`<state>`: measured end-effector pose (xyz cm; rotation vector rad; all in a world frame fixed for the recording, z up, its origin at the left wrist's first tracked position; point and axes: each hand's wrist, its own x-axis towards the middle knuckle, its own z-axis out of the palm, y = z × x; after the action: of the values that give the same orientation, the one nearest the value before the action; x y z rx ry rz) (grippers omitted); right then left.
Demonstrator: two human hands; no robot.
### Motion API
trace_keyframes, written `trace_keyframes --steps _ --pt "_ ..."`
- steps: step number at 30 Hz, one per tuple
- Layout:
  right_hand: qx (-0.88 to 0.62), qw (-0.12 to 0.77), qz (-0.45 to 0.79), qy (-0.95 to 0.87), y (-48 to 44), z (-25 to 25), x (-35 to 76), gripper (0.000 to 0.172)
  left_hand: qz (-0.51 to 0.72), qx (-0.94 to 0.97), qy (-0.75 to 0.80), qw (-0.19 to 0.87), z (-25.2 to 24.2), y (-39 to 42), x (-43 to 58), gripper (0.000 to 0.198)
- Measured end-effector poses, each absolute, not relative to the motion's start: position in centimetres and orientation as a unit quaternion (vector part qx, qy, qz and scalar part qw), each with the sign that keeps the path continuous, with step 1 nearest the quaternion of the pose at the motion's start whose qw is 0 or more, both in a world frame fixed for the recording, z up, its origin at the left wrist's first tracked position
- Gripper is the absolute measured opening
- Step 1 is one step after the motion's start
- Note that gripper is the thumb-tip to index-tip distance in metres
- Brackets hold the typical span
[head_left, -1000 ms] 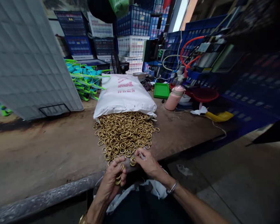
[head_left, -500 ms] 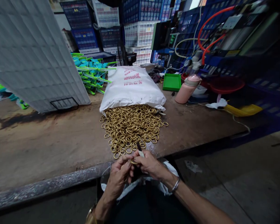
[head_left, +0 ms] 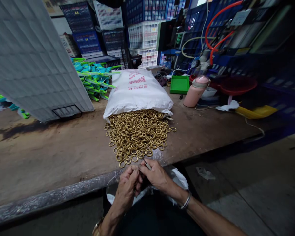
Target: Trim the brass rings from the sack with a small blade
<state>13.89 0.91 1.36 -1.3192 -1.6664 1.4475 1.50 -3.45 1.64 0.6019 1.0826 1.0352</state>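
Observation:
A heap of gold-coloured rings (head_left: 137,134) spills from the mouth of a white printed sack (head_left: 140,93) onto the table. Just in front of its near edge, my left hand (head_left: 128,183) is closed in a pinch; the gold ring seen there a moment ago is hidden by the fingers now. My right hand (head_left: 156,175) is closed around a small knife (head_left: 147,165), its thin dark blade pointing up and away over the pale handle. The fingertips of both hands meet above an open white bag (head_left: 179,179) below the table edge.
On the left a grey ribbed panel (head_left: 36,62) stands beside green and blue plastic parts (head_left: 93,77). To the right are a green tray (head_left: 179,85), a pink bottle (head_left: 195,93), a red basin (head_left: 238,86) and a yellow scoop (head_left: 258,111). Stacked crates (head_left: 144,34) fill the back.
The knife has tilted, its blade now showing thin edge-on. My fingertips have drawn together, and the ring between them has gone out of sight. The view has shifted slightly.

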Motion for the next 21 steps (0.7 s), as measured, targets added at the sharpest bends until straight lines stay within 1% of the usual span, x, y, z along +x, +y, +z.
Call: trace_keyframes --steps 3,8,11,13,17,21 --pt "-0.479 0.286 0.566 -0.608 0.7 1.3 13.9 0.028 0.465 0.265 0.488 0.69 1.6 -3.6 1.5 0.034" --pt "-0.445 0.287 0.676 -0.513 0.5 1.7 14.0 0.026 0.469 0.292 0.502 0.666 1.5 -3.9 1.3 0.032" --pt "-0.442 0.273 0.714 -0.47 0.4 1.8 13.9 0.023 0.477 0.284 0.492 0.671 1.4 -4.0 1.3 0.03" --pt "-0.446 0.268 0.715 -0.467 0.4 1.6 13.9 0.022 0.482 0.274 0.475 0.684 1.4 -4.1 1.3 0.031" --pt "-0.461 0.267 0.677 -0.508 0.1 1.1 14.0 0.022 0.473 0.265 0.452 0.708 1.6 -4.3 1.3 0.033" --pt "-0.458 0.286 0.654 -0.529 -0.1 0.7 13.9 0.022 0.468 0.259 0.456 0.711 1.9 -4.6 1.2 0.031"
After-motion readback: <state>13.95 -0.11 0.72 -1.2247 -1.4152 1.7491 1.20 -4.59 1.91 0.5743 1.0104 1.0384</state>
